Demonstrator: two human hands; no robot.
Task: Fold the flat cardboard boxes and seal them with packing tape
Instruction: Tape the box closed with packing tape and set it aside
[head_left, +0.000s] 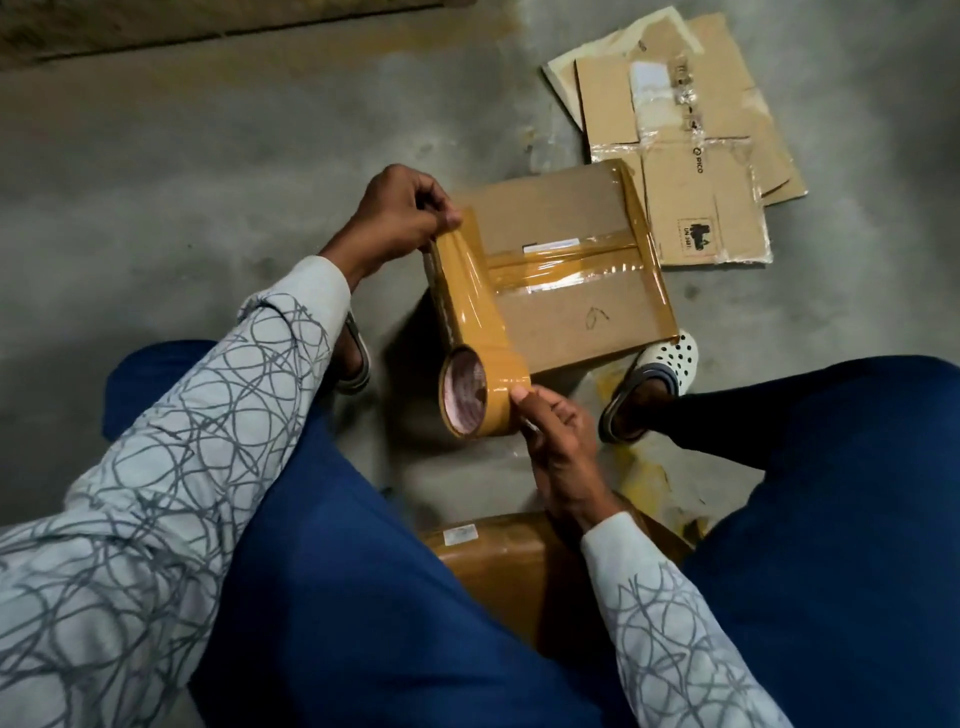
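Head cam status: this is the sealing step, not folding. The folded box (566, 306) sits on the concrete floor (182, 171) between the person's feet, top face up. The centre seam already carries tape, and so does the right edge.

The left hand (400, 213) pinches the free end of the tape strip (462, 296) between thumb and fingertips, over the box's far-left corner. The right hand (553, 423) grips the tape roll (467, 397), thumb on the outer wrap, by the near-left corner. The strip is taut between the two hands and runs along the box's left edge. I can't tell if it touches the cardboard yet; it looks held just above.

My read: this strip is meant for the left edge, mirroring the right one. The next move calls for lowering it square onto the edge, pressing from the free end toward the roll, then severing it at the roll. I see no cutter, so I'd guess a hand tear. The risk is the strip folding on itself or landing skewed.

Queue: flat cardboard boxes (675, 171) are stacked on the floor just beyond the box's far-right corner, not yet folded. A brown taped item (493, 556) sits between the knees under the right forearm. It's mostly hidden, so I can't say what it is.
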